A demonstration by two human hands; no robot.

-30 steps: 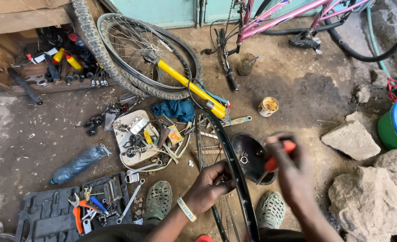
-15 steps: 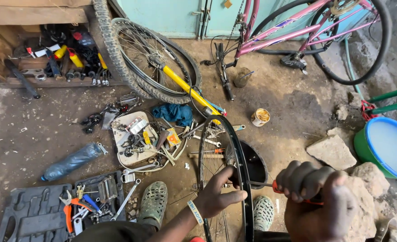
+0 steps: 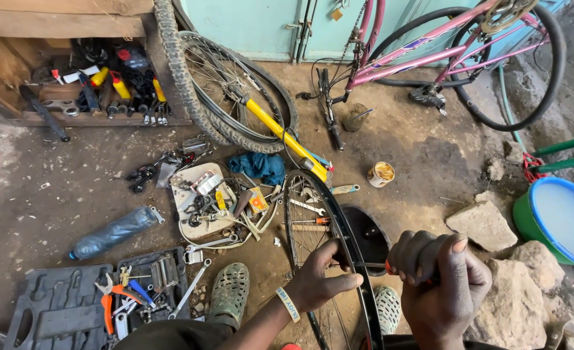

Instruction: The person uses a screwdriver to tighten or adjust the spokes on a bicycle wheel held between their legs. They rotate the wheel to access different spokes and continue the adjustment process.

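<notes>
The right hand (image 3: pixel 439 288) is clenched around a screwdriver (image 3: pixel 371 264) whose shaft points left to the black wheel rim (image 3: pixel 339 227), which the left hand (image 3: pixel 322 282) grasps just beside the tip, the wheel standing upright on the dirt floor (image 3: pixel 423 155) between two green clogs (image 3: pixel 230 291).

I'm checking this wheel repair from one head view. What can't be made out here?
- Screwdriver tip: hidden behind the wheel rim.
- Screwdriver handle: buried in the right hand.
- Wheel's lower part: cut off by the bottom edge.
- Left hand fingertips: behind the rim.
</notes>
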